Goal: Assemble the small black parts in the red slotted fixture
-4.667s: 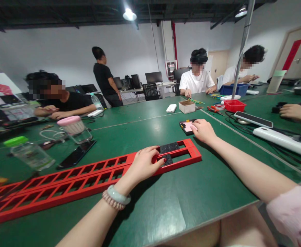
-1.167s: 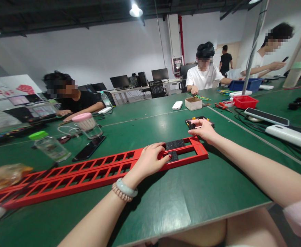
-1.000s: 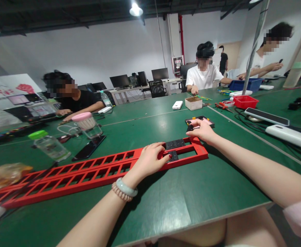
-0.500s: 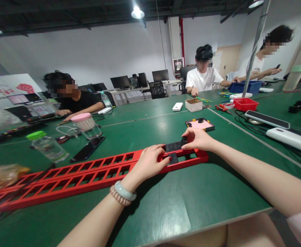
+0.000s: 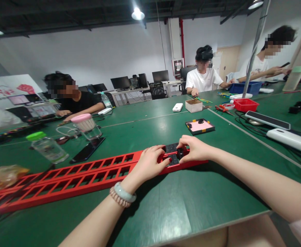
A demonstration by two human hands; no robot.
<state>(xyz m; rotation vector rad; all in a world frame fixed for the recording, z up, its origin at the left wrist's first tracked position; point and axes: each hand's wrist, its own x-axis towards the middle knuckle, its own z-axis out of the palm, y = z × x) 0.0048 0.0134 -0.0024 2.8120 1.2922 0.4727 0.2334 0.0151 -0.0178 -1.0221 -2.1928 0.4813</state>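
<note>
My left hand (image 5: 150,164) grips the red frame (image 5: 88,175), fingers curled; my right hand (image 5: 194,150) pinches a small black insert (image 5: 180,153). Pink tray (image 5: 200,126) at one o'clock.

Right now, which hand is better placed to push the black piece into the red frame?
Right. The right hand pinches the black piece over the red frame; the left hand grips that frame beside it.

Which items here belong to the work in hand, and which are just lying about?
In use: red slotted frame, black inserts, pink-lined tray.
Lying about: pink-lidded jar, green-lidded jar, phone, white power bank, cardboard box, red bin.
</note>
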